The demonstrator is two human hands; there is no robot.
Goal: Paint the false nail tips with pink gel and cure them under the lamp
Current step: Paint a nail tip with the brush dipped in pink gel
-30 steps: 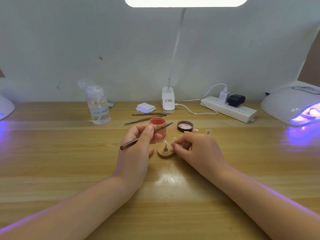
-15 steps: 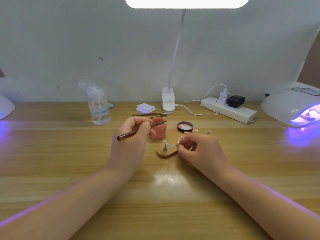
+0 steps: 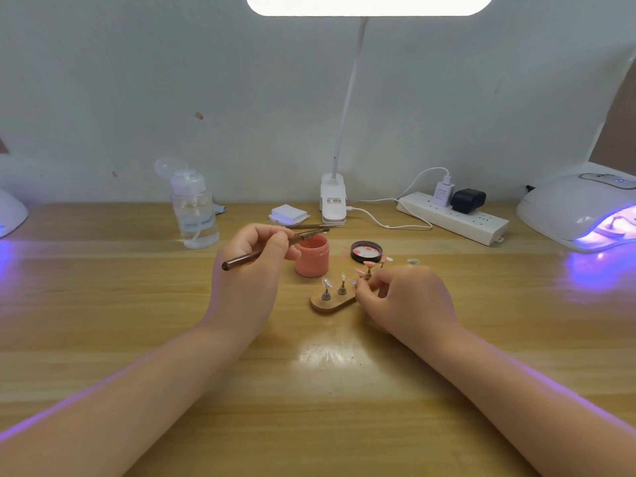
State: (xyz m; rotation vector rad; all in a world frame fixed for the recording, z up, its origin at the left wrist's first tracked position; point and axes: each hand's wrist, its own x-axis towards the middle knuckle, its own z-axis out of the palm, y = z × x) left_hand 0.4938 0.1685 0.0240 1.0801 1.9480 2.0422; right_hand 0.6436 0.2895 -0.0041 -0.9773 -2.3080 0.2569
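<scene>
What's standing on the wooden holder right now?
Two unpainted nail tips on pegs stand on the wooden holder; a pink tip shows farther right. The right hand covers the holder's right end.

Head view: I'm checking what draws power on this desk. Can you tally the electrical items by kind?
Curing lamps: 2, one at the right, one at the left edge
Clip desk lamp: 1
Power strip: 1
Plug adapters in the strip: 2, white and black
Total: 6
</scene>
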